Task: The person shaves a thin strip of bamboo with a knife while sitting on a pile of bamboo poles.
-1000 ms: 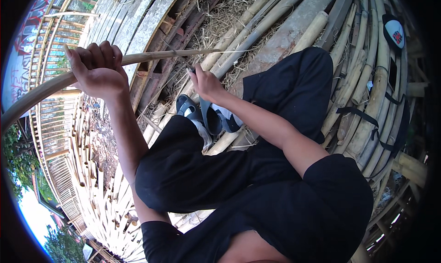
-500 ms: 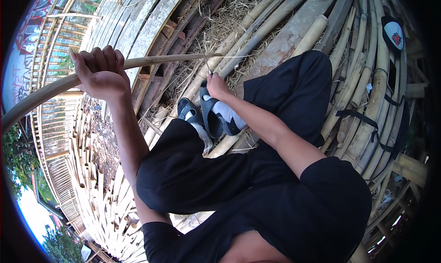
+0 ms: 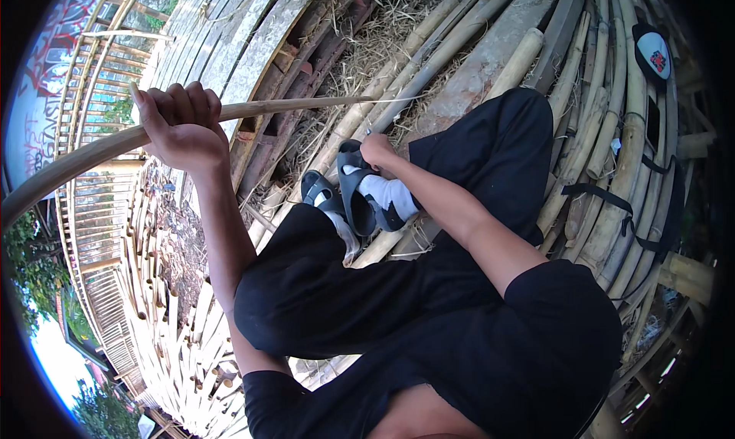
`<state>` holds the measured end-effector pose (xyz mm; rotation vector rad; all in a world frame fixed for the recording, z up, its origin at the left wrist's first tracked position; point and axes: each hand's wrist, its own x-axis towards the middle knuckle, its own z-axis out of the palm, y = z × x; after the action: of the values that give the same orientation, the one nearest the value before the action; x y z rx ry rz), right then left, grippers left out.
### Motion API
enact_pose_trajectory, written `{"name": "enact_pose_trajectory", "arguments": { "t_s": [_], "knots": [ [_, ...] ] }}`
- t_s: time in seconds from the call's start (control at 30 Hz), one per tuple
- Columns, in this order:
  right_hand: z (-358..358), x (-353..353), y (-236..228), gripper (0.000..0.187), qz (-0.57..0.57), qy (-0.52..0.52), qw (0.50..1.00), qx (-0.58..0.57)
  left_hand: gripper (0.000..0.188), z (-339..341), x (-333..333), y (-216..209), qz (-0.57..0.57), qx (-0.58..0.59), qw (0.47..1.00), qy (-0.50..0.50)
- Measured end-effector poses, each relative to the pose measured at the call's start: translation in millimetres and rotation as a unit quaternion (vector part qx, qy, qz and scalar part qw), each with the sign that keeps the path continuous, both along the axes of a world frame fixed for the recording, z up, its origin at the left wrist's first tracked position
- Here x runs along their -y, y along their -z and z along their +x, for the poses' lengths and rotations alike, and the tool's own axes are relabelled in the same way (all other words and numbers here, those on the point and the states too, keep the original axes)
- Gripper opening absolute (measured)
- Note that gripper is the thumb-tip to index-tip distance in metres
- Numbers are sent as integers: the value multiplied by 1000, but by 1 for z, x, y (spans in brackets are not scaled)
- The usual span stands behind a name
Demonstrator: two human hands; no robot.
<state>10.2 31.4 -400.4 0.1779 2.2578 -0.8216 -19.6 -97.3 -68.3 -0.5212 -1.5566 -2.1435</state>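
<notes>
My left hand (image 3: 184, 125) is wrapped round a long pale bamboo pole (image 3: 298, 104), held up on the left side. The pole runs from the left edge of the view to a thin tip near the middle, where a fine pale sliver (image 3: 398, 99) sticks out past it. My right hand (image 3: 377, 149) is closed near my feet, below the pole's tip and apart from it. It grips a small knife (image 3: 369, 132), of which only a short bit shows above the fingers; the handle is hidden in the fist. My sandalled feet (image 3: 356, 201) are crossed just under that hand.
Bamboo poles (image 3: 612, 132) lie side by side on the right, with a cap (image 3: 651, 52), a phone (image 3: 653, 121) and a black strap (image 3: 597, 192) on them. Weathered planks (image 3: 222, 33) and dry shavings (image 3: 390, 18) lie ahead. Cut bamboo lengths (image 3: 164, 316) are piled at left.
My right hand has drawn down and right, with the knife away from the pole's tip. The left hand and pole shift slightly right in the view.
</notes>
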Motion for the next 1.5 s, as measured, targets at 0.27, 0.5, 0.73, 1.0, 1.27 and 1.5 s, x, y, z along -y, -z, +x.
{"name": "enact_pose_trajectory", "arguments": {
  "t_s": [0.27, 0.5, 0.73, 1.0, 1.27, 1.5],
  "knots": [
    [35, 6, -110, 45, -235, 166, 921, -262, 43, 3, 4, -3, -16, 3, 998, 56],
    [18, -6, -45, 47, -118, 167, 936, -286, 44, -2, 5, -5, -1, 15, 997, 71],
    [19, 7, -50, 43, -143, 177, 923, -312, 46, 4, -1, -4, -23, 29, 997, 72],
    [39, -8, -42, 48, -156, 192, 925, -288, 46, 8, 6, -2, -27, 35, 996, 77],
    [21, -22, -20, 48, -122, 209, 928, -284, 46, 5, 11, 1, -31, 22, 978, 207],
    [33, -8, -122, 45, -251, 142, 906, -311, 46, 7, 14, 1, -31, 29, 973, 226]
  ]
}}
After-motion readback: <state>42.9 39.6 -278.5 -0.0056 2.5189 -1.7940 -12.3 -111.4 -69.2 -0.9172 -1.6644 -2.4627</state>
